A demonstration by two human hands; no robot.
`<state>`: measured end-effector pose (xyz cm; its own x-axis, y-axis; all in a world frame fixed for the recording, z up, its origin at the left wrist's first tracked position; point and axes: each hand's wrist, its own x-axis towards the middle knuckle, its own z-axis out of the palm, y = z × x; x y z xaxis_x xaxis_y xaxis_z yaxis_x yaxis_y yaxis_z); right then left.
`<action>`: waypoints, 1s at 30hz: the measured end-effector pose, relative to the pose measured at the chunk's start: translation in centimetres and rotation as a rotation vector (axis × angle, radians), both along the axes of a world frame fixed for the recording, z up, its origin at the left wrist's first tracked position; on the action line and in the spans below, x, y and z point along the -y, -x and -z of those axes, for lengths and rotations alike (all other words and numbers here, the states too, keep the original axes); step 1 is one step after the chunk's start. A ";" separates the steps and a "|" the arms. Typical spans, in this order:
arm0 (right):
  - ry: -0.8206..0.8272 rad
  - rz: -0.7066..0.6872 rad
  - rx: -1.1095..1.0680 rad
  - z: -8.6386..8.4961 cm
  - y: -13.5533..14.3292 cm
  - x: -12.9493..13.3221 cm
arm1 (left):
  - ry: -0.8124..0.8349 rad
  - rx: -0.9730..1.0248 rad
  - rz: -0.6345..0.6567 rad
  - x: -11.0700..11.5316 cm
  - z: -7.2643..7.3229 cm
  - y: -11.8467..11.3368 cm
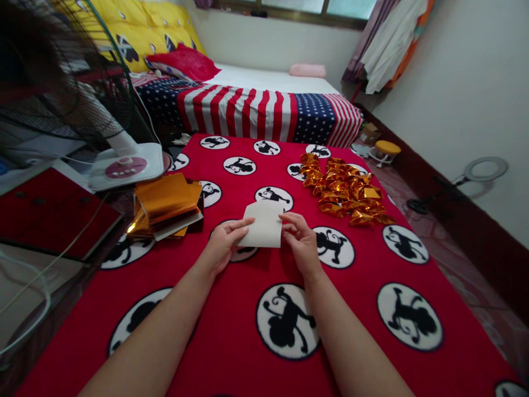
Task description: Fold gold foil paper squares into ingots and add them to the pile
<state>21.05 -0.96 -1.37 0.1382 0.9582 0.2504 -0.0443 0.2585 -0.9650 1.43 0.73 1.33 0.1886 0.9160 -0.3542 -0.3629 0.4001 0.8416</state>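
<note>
A sheet of paper [261, 227], pale side toward me, is held up between my two hands above the red cloth [231, 353]. My left hand [225, 242] pinches its left edge, thumb on the near face. At the right edge, my right hand [301, 237] grips it between thumb and fingertips. The sheet's top left corner looks slanted or folded. Left of my hands lies a loose stack of gold foil paper [167, 201], with pale undersides showing. To the right sits a pile of folded gold foil pieces [343, 187].
A fan [128, 165] stands at the left beside a dark red panel [49, 207] and a pale cable. Behind the cloth is a bed with a stars-and-stripes cover [256, 113]. A yellow stool [387, 148] and a ring light [486, 170] stand at the right.
</note>
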 end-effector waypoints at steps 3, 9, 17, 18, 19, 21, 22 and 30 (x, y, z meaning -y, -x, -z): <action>-0.090 0.071 0.169 -0.1 0.2 0.1 | 0.023 0.065 -0.013 -0.2 -0.2 0.1; -0.236 0.020 0.387 -0.3 0.3 0.2 | 0.040 0.086 0.158 -0.4 -0.4 0.8; 0.033 0.034 0.204 -0.1 0.4 0.5 | -0.267 -0.400 0.209 -1.4 -0.9 3.7; 0.045 0.042 0.198 -0.1 0.4 0.6 | -0.326 -0.422 0.235 -1.4 -0.9 3.8; 0.058 0.048 0.195 -0.1 0.5 0.6 | -0.366 -0.427 0.277 -1.3 -1.0 3.8; 0.098 0.060 0.182 -0.1 0.5 0.6 | -0.398 -0.413 0.370 -1.1 -1.0 3.5; 0.124 0.065 0.169 -0.1 0.6 0.6 | -0.404 -0.400 0.402 -0.9 -1.0 3.2; 0.182 0.171 0.264 0.3 1.3 0.4 | -0.552 -0.740 0.150 -0.9 1.4 0.3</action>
